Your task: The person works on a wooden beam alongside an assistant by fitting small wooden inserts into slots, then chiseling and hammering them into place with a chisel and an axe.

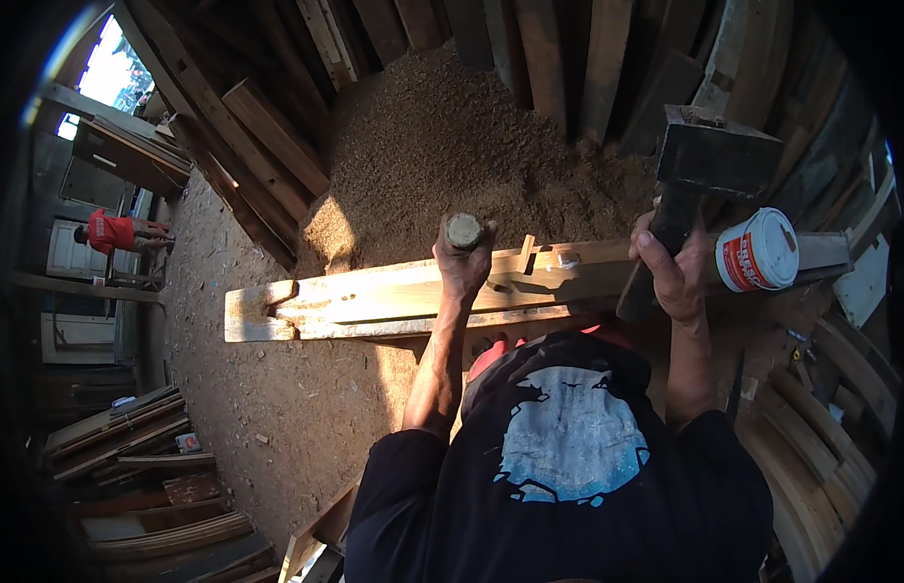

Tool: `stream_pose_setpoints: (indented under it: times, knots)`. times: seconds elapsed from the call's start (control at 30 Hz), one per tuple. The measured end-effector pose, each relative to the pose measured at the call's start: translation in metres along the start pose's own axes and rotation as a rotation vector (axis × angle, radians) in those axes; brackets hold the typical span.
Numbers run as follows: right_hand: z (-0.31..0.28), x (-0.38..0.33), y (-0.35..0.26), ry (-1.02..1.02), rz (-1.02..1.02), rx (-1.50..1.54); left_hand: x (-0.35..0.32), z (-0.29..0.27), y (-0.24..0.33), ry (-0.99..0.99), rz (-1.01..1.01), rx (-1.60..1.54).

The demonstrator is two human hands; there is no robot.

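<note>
My left hand (462,267) is closed around an upright chisel, whose round, worn handle end (464,231) faces up. Its blade is hidden below the fist, over the wooden beam (374,294). Raised on the right, my right hand (673,262) grips the dark handle of a mallet with a big black block head (721,155). The long, pale beam lies crosswise in front of me, with a notched left end. A small wood peg (527,253) stands up from it, just right of my left hand.
A white bucket with a red label (758,250) stands at the beam's right end. Beyond the beam rises a heap of wood shavings (442,136), with planks (607,68) leaning behind. Stacked boards (131,437) lie at left. A person in red (112,231) is far left.
</note>
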State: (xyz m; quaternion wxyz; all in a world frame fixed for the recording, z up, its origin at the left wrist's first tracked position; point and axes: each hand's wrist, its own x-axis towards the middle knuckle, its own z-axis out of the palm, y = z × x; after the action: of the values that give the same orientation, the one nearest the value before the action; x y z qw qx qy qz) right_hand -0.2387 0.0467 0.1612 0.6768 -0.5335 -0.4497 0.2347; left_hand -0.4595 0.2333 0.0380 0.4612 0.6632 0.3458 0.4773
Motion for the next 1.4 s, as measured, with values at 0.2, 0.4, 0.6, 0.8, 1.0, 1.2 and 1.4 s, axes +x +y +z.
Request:
stream_pose_setpoints:
  times: [0.2,0.4,0.6,0.8,1.0,1.2,1.4]
  knots:
    - [0.026,0.000,-0.009,-0.059,-0.094,0.082,-0.002,0.002,-0.001,0.013,-0.095,-0.015]
    - [0.029,0.004,-0.010,-0.098,-0.106,0.097,-0.007,-0.001,-0.014,0.019,-0.080,-0.015]
    - [0.033,0.004,-0.013,-0.086,-0.092,0.150,-0.007,0.001,-0.022,0.049,-0.039,-0.055]
    - [0.030,0.003,-0.009,-0.106,-0.092,0.125,0.007,-0.010,0.003,-0.095,0.060,0.072]
    - [0.036,0.006,-0.011,-0.135,-0.123,0.136,0.000,-0.005,0.005,0.041,0.014,-0.019]
    - [0.037,0.009,-0.012,-0.126,-0.117,0.161,-0.001,0.002,0.014,0.101,-0.108,-0.087]
    - [0.038,0.010,-0.009,-0.164,-0.087,0.165,-0.006,-0.001,-0.011,0.050,-0.023,-0.133]
